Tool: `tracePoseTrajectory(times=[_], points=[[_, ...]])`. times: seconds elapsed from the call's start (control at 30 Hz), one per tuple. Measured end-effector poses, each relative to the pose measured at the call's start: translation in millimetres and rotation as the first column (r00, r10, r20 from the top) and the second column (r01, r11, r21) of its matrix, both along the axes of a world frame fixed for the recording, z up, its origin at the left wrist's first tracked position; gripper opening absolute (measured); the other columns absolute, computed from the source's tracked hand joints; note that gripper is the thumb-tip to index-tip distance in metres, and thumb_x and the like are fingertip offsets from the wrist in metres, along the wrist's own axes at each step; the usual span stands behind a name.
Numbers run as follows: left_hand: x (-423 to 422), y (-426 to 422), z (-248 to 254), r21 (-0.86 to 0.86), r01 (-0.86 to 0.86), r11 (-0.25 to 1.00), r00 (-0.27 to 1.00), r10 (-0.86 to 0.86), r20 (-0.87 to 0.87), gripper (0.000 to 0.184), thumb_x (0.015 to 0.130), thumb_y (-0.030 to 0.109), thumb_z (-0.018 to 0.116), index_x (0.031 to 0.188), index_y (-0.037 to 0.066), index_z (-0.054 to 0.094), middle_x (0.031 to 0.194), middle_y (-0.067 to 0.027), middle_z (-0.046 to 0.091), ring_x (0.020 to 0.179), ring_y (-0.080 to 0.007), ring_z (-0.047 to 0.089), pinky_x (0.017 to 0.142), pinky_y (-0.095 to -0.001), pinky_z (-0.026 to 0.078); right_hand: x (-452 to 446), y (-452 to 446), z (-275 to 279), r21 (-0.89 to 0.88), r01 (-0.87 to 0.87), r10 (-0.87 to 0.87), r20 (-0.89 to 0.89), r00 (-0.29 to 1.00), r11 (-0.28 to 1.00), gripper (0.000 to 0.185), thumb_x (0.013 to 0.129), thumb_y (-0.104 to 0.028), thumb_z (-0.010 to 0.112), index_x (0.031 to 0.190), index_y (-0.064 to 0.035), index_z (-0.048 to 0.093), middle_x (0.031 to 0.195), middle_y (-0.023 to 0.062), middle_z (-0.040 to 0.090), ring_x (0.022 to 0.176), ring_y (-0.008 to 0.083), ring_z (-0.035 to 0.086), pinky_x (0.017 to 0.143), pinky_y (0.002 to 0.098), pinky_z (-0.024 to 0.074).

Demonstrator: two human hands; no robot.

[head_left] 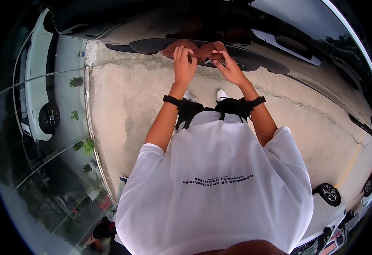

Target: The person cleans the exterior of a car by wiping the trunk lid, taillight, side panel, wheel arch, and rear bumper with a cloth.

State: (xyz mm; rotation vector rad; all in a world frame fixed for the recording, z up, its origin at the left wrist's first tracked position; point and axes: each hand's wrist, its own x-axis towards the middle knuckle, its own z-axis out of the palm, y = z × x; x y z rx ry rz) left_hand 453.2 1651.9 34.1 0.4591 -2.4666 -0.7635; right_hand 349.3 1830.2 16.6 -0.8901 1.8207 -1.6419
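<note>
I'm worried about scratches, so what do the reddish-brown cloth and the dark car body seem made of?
Reddish-brown cloth: matte fabric, judging by its soft folds; the fibre can't be told. Dark car body: probably painted metal, glossy, since it mirrors its surroundings.

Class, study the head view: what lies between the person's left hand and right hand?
In the head view, part of a reddish-brown cloth spans the gap between the left hand and the right hand, beside the dark vehicle.
</note>
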Motion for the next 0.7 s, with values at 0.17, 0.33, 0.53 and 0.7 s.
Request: tracePoseTrajectory(times=[0.17, 0.33, 0.53, 0.7], points=[[-28, 72, -20, 0.126, 0.282, 0.951, 0.959, -0.280, -0.036, 0.020, 0.076, -0.002, 0.062, 0.094, 0.002, 0.055, 0.110, -0.0192, 0.056, 0.119, -0.0416, 0.047, 0.100, -0.0466, 0.041, -6, 66, -11, 0.176, 0.282, -0.265, -0.114, 0.957, 0.943, 0.047, 0.090, -0.009, 0.063, 0.132, -0.0016, 0.044, 0.116, 0.0190, 0.064, 0.102, 0.0340, 0.064, 0.084, 0.0372, 0.0499], [-61, 129, -41, 0.205, 0.504, 0.839, 0.864, -0.489, -0.122, 0.018, 0.071, -0.005, 0.061, 0.086, 0.001, 0.052, 0.097, -0.0161, 0.056, 0.102, -0.0388, 0.052, 0.088, -0.0444, 0.044, 5, 125, -34, 0.101, 0.511, -0.442, -0.377, 0.814, 0.854, 0.067, 0.082, -0.009, 0.071, 0.140, -0.0035, 0.039, 0.127, 0.0245, 0.054, 0.110, 0.0407, 0.056, 0.091, 0.0419, 0.0473], [-66, 127, -71, 0.680, 0.353, 0.642, 0.842, -0.535, 0.068, 0.012, 0.080, 0.000, 0.058, 0.091, 0.001, 0.055, 0.095, -0.0099, 0.061, 0.103, -0.0286, 0.058, 0.090, -0.0373, 0.046, -4, 90, -20, 0.221, 0.414, -0.094, -0.781, 0.617, 0.883, 0.076, 0.070, -0.010, 0.077, 0.138, -0.0065, 0.044, 0.138, 0.0235, 0.043, 0.127, 0.0417, 0.043, 0.104, 0.0474, 0.0387], [-44, 68, -66, 0.983, -0.148, 0.109, 0.856, -0.484, 0.183, 0.008, 0.096, 0.012, 0.052, 0.104, 0.011, 0.056, 0.125, -0.0088, 0.060, 0.118, -0.0205, 0.056, 0.102, -0.0382, 0.044, -7, 50, -41, 0.229, 0.435, -0.012, -0.875, 0.484, 0.871, 0.056, 0.070, -0.020, 0.074, 0.123, -0.0155, 0.058, 0.137, 0.0139, 0.046, 0.126, 0.0321, 0.044, 0.102, 0.0445, 0.0369]])
